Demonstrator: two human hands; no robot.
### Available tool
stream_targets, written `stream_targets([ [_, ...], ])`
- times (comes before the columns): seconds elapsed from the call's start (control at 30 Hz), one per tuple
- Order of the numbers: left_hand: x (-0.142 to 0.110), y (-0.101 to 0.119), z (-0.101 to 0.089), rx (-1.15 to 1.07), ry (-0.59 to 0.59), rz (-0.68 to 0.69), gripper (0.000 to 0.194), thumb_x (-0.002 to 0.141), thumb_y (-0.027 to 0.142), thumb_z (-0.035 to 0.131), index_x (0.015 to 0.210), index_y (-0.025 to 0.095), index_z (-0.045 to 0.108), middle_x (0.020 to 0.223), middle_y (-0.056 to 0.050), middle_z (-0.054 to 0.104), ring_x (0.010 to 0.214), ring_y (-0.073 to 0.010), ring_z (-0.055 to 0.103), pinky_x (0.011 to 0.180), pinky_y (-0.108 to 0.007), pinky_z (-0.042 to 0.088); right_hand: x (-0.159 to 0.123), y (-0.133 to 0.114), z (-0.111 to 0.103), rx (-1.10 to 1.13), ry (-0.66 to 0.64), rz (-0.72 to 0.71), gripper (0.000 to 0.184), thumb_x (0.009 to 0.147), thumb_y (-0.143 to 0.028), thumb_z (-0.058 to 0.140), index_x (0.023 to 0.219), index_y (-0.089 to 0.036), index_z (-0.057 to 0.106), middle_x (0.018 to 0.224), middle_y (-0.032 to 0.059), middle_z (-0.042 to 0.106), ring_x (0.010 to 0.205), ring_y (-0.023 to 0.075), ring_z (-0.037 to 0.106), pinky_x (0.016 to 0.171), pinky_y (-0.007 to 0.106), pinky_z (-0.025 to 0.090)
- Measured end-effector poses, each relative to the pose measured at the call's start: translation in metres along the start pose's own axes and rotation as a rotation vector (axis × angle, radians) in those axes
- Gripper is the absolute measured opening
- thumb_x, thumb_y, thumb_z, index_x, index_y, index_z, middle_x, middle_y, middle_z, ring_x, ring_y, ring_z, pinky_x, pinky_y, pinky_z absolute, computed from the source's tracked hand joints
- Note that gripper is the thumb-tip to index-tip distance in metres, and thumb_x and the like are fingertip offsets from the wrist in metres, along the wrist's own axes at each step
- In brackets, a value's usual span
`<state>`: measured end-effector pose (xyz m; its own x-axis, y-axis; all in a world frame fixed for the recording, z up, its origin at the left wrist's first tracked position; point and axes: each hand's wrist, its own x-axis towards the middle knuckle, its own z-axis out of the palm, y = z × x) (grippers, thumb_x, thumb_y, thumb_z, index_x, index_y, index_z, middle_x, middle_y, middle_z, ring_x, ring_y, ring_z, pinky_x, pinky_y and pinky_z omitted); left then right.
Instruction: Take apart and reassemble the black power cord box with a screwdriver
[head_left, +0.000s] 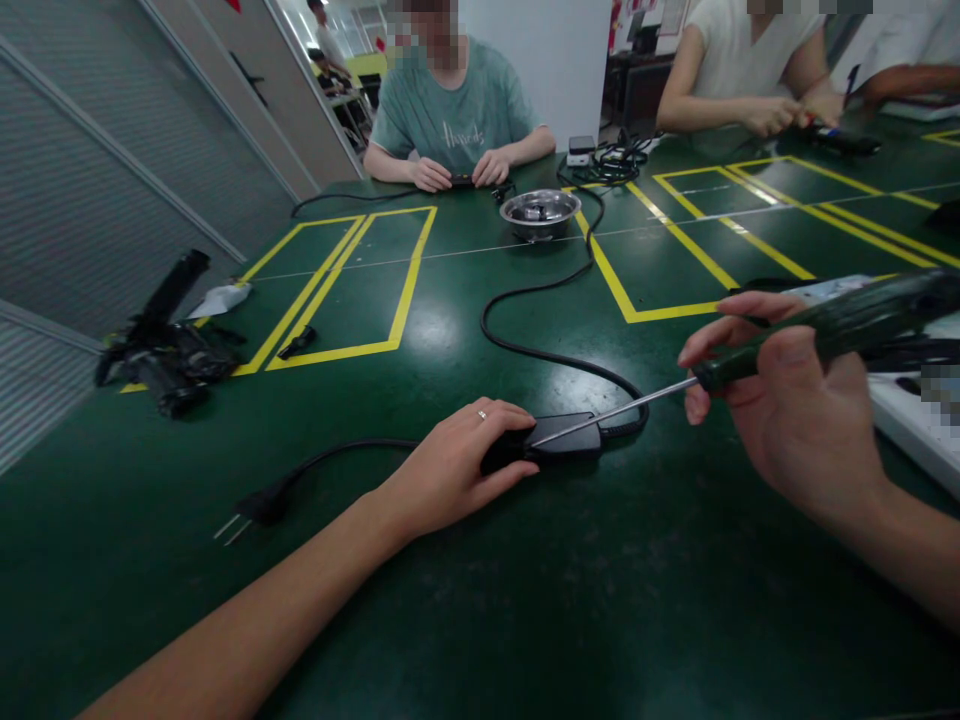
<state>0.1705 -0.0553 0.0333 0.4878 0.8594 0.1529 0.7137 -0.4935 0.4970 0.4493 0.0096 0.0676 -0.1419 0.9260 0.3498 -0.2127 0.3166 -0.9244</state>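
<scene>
A black power adapter (571,437) lies on the green table, its left end under my left hand (457,465). The thumb and fingers of that hand close around the adapter and hold it against the tabletop. My right hand (802,420) grips a screwdriver (832,325) by its dark green handle. Its long metal shaft slants down to the left, and the tip meets the top of the adapter close to my left fingers. From the left end a cord runs to a two-pin plug (259,507); a cable (525,350) winds away from the right end.
A metal bowl (540,212) with small dark parts stands beyond the adapter. Black devices (169,350) lie at left, near a small black piece (297,343). Yellow tape marks the green table (450,620). Across it, people (461,110) handle small black items. A cable pile (611,160) sits behind the bowl.
</scene>
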Motion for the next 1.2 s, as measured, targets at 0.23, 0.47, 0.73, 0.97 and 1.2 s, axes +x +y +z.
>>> stream_targets([
  [0.23, 0.0, 0.0, 0.0, 0.0, 0.001, -0.007, 0.036, 0.092, 0.036, 0.059, 0.123, 0.022, 0.047, 0.123, -0.008, 0.057, 0.11, -0.0221, 0.055, 0.094, -0.043, 0.049, 0.001, 0.0, 0.001, 0.031, -0.009, 0.016, 0.022, 0.089, -0.043, 0.058, 0.107, -0.031, 0.06, 0.087, 0.0047, 0.064, 0.063, 0.0184, 0.059, 0.047, 0.033, 0.047],
  [0.47, 0.0, 0.0, 0.0, -0.003, 0.009, -0.004, 0.036, 0.092, 0.036, 0.059, 0.123, 0.022, 0.048, 0.122, -0.009, 0.058, 0.11, -0.0225, 0.056, 0.094, -0.044, 0.049, 0.003, -0.002, -0.001, 0.111, -0.044, 0.062, 0.021, 0.088, -0.031, 0.055, 0.107, -0.03, 0.064, 0.089, 0.0049, 0.065, 0.061, 0.0183, 0.058, 0.048, 0.033, 0.046],
  [0.73, 0.0, 0.0, 0.0, -0.003, 0.01, 0.002, 0.036, 0.092, 0.036, 0.059, 0.123, 0.023, 0.048, 0.121, -0.009, 0.058, 0.11, -0.0232, 0.056, 0.093, -0.045, 0.049, 0.002, -0.009, 0.002, 0.006, -0.004, -0.014, 0.012, 0.087, -0.027, 0.06, 0.083, -0.024, 0.071, 0.087, 0.0047, 0.065, 0.064, 0.0161, 0.058, 0.046, 0.031, 0.047],
  [0.97, 0.001, 0.0, 0.001, 0.002, 0.014, 0.007, 0.035, 0.092, 0.035, 0.059, 0.123, 0.022, 0.048, 0.12, -0.009, 0.058, 0.109, -0.0236, 0.056, 0.092, -0.045, 0.05, 0.002, -0.008, 0.002, -0.051, -0.011, -0.05, 0.015, 0.088, -0.036, 0.061, 0.08, -0.025, 0.067, 0.086, 0.0049, 0.062, 0.068, 0.0174, 0.06, 0.047, 0.033, 0.048],
  [1.2, 0.0, 0.0, 0.0, -0.001, 0.013, 0.003, 0.036, 0.091, 0.036, 0.059, 0.123, 0.023, 0.048, 0.121, -0.009, 0.058, 0.11, -0.0233, 0.056, 0.093, -0.044, 0.05, 0.004, -0.007, 0.001, 0.03, -0.018, 0.039, 0.022, 0.087, -0.041, 0.061, 0.105, -0.029, 0.062, 0.092, 0.0043, 0.068, 0.063, 0.0178, 0.06, 0.047, 0.034, 0.047],
])
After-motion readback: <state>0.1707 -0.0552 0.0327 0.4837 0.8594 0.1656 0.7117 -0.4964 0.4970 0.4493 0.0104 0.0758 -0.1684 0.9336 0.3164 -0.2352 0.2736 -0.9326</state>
